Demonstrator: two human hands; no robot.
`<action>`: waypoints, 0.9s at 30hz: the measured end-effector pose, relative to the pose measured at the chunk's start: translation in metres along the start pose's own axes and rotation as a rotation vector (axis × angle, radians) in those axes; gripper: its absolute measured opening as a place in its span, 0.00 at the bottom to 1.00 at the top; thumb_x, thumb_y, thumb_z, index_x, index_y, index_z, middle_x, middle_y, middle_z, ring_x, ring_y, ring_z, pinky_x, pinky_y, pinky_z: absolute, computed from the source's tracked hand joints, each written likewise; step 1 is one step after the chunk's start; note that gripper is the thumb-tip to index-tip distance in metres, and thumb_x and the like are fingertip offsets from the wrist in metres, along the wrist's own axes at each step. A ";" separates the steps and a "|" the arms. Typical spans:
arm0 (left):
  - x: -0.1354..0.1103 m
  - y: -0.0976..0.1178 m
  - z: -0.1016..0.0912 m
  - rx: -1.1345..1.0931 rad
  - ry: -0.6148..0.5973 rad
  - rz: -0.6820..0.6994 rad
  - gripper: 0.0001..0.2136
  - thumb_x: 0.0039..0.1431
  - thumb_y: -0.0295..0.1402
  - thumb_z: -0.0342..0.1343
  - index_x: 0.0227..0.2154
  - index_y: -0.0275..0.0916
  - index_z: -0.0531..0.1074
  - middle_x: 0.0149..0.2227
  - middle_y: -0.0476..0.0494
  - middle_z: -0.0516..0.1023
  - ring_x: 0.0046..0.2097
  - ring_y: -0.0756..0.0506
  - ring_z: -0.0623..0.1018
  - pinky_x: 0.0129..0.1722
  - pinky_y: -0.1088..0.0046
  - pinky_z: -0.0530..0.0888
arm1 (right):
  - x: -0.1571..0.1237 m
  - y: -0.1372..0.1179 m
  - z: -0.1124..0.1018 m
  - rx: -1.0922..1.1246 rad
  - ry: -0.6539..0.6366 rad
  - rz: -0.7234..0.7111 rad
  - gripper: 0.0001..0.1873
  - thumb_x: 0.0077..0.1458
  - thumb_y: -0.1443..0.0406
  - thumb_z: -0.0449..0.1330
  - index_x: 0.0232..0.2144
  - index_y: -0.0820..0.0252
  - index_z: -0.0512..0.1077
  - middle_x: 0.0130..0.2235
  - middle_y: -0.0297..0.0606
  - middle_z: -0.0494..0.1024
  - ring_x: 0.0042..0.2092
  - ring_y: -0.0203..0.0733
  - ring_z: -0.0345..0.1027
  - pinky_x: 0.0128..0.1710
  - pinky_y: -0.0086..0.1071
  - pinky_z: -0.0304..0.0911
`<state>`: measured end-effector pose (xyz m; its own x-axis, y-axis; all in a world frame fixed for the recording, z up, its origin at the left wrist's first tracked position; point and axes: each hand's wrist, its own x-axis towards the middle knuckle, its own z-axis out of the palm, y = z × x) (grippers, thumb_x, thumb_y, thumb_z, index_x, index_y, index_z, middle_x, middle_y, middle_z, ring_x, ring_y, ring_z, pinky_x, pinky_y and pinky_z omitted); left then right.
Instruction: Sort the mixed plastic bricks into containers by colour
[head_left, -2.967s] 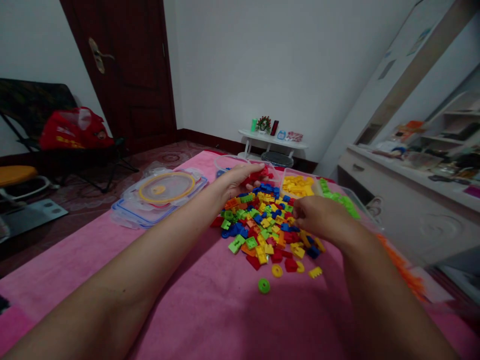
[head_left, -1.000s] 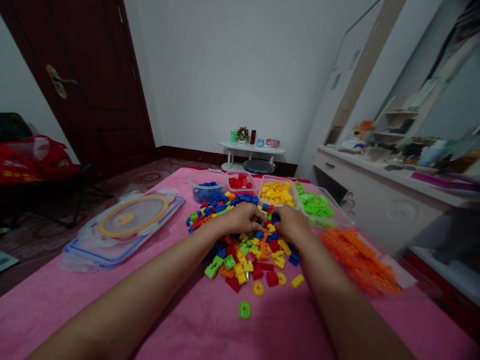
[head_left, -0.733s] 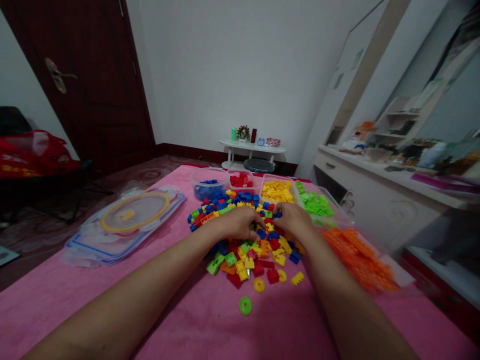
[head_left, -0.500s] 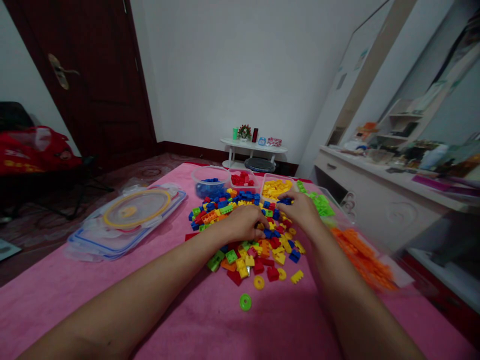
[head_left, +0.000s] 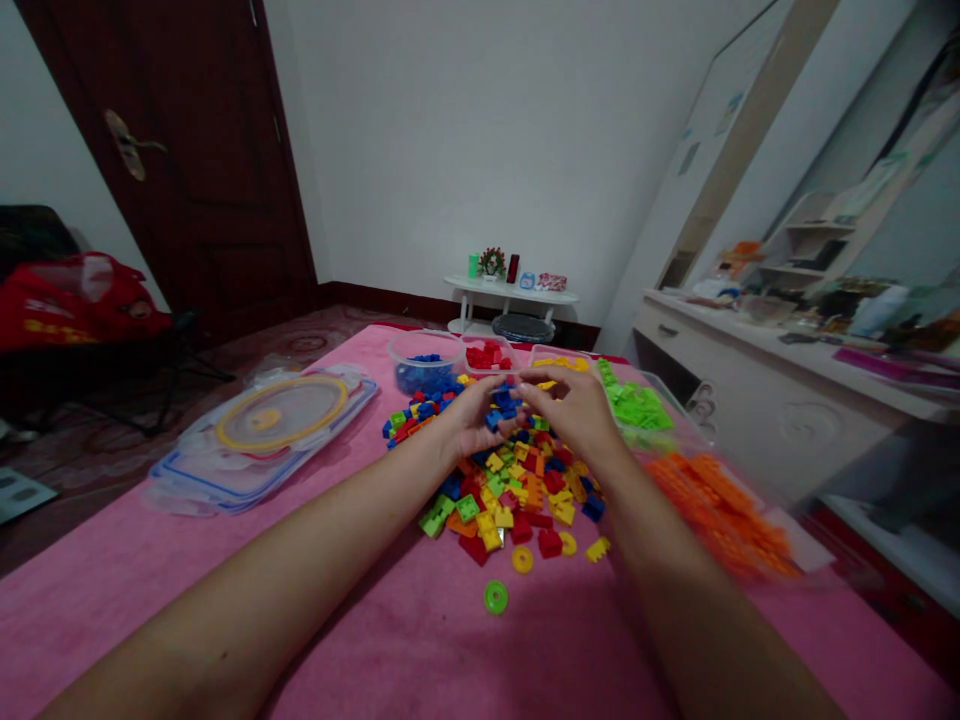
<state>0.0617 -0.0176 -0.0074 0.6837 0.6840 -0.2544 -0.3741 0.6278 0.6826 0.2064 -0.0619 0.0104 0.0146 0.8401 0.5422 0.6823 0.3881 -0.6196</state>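
Observation:
A heap of mixed coloured plastic blocks (head_left: 517, 480) lies on the pink cloth (head_left: 420, 640). Raised over the heap's far side, my left hand (head_left: 469, 420) is cupped around several blue blocks (head_left: 504, 402). My right hand (head_left: 574, 410) sits just beside it, fingers curled and touching the same blue blocks. Behind the hands stand a round tub of blue blocks (head_left: 424, 363), a tub of red blocks (head_left: 486, 355), one of yellow blocks (head_left: 559, 362) and one of green blocks (head_left: 636, 405). Orange blocks (head_left: 720, 515) lie to the right.
Clear container lids (head_left: 262, 430) are stacked on the cloth at the left. A green ring (head_left: 495, 597) and a yellow ring (head_left: 522, 559) lie loose in front of the heap. A white dresser (head_left: 757, 400) stands to the right, a small white table (head_left: 514, 295) by the wall.
Both hands have lifted off the heap and come together above its far side. Blue blocks are now gathered in my left hand, with the right hand's fingers meeting them.

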 end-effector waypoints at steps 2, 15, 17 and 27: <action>0.003 -0.001 -0.004 0.154 0.105 0.053 0.07 0.56 0.34 0.51 0.32 0.34 0.69 0.26 0.45 0.72 0.20 0.56 0.68 0.12 0.88 0.53 | 0.000 0.014 -0.002 -0.129 0.066 0.056 0.11 0.51 0.62 0.56 0.34 0.59 0.77 0.34 0.37 0.79 0.31 0.38 0.70 0.33 0.31 0.64; -0.017 0.008 -0.009 2.129 0.250 0.337 0.11 0.43 0.36 0.61 0.33 0.46 0.79 0.35 0.47 0.80 0.37 0.44 0.77 0.32 0.75 0.68 | -0.015 0.056 0.005 -0.852 -0.249 0.373 0.21 0.47 0.66 0.58 0.47 0.54 0.65 0.44 0.42 0.75 0.45 0.51 0.70 0.36 0.35 0.61; -0.018 0.004 -0.007 2.187 0.268 0.323 0.13 0.43 0.38 0.62 0.34 0.46 0.79 0.37 0.45 0.80 0.39 0.43 0.77 0.34 0.74 0.69 | -0.016 0.058 0.004 -0.879 -0.239 0.394 0.21 0.48 0.65 0.57 0.47 0.56 0.64 0.43 0.44 0.76 0.44 0.51 0.70 0.35 0.35 0.61; -0.006 0.008 -0.022 1.898 0.230 0.551 0.08 0.38 0.37 0.64 0.22 0.38 0.78 0.21 0.46 0.75 0.23 0.49 0.70 0.24 0.76 0.62 | -0.011 0.038 0.002 -0.750 -0.220 0.178 0.18 0.50 0.62 0.56 0.44 0.48 0.73 0.40 0.39 0.76 0.41 0.47 0.70 0.35 0.33 0.60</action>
<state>0.0408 -0.0085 -0.0156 0.6110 0.7548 0.2386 0.6526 -0.6509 0.3879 0.2306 -0.0557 -0.0201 0.0785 0.9513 0.2981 0.9940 -0.0516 -0.0969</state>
